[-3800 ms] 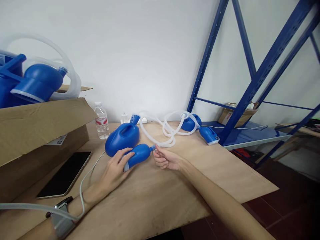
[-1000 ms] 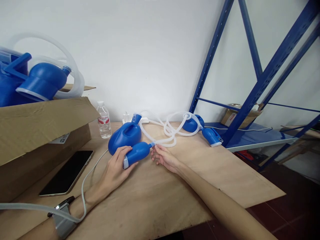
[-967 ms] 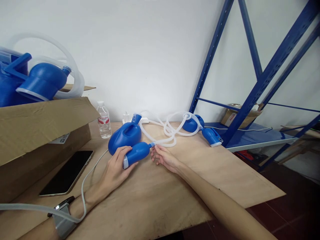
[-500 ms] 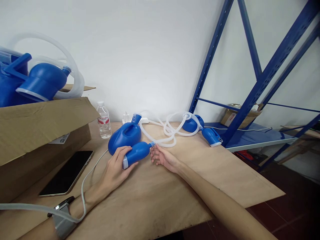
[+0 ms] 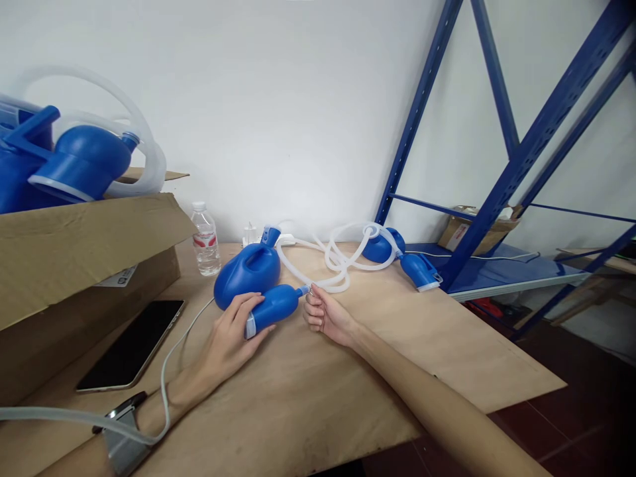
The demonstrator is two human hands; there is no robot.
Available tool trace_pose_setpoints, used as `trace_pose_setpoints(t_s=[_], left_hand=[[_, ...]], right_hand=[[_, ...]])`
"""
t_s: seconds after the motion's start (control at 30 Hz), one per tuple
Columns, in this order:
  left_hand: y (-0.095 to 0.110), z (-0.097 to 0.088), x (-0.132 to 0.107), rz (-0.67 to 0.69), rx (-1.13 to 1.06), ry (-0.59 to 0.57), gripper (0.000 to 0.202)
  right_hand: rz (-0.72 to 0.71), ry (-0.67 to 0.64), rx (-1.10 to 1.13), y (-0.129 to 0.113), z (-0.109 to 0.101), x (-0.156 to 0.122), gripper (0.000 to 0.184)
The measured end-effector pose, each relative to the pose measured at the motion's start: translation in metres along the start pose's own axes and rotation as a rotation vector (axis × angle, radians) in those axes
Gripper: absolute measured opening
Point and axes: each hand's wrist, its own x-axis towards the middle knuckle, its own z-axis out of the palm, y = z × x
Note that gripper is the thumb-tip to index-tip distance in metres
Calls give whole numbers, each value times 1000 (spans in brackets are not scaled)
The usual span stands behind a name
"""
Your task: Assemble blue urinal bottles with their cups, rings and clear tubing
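Observation:
My left hand (image 5: pixel 236 338) is wrapped round the wide, white-capped end of a blue plastic urinal head (image 5: pixel 278 303), which lies on its side above the table. Its narrow neck points right, where a translucent hose (image 5: pixel 325 285) meets it. Fingers curled, my right hand (image 5: pixel 325 315) pinches the hose close to that neck; the exact contact is partly hidden by the fingers. Just behind my left hand rests a blue urinal bottle (image 5: pixel 246 271) with a moulded handle. The hose loops across the table towards the back right.
A second blue urinal head (image 5: pixel 420 271) and a round blue bottle (image 5: pixel 382 245) lie at the back right. On the left are an open carton (image 5: pixel 89 245) holding more blue parts, a water bottle (image 5: pixel 205 242) and a phone (image 5: pixel 132 344). A blue shelf rack (image 5: pixel 511 271) stands right.
My right hand's fingers have closed from loosely spread to curled, and the hand has shifted slightly right along the hose. My left hand keeps its hold on the urinal head.

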Motion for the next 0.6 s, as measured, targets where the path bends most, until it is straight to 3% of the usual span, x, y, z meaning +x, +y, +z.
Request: trace_pose_setpoints(t_s=[0.37, 0.6], left_hand=[[3, -2, 1, 18, 37, -32, 43], [1, -1, 0, 1, 41, -22, 41]], right_hand=[[64, -49, 78, -8, -6, -1, 47], [37, 3, 84, -8, -6, 0, 40]])
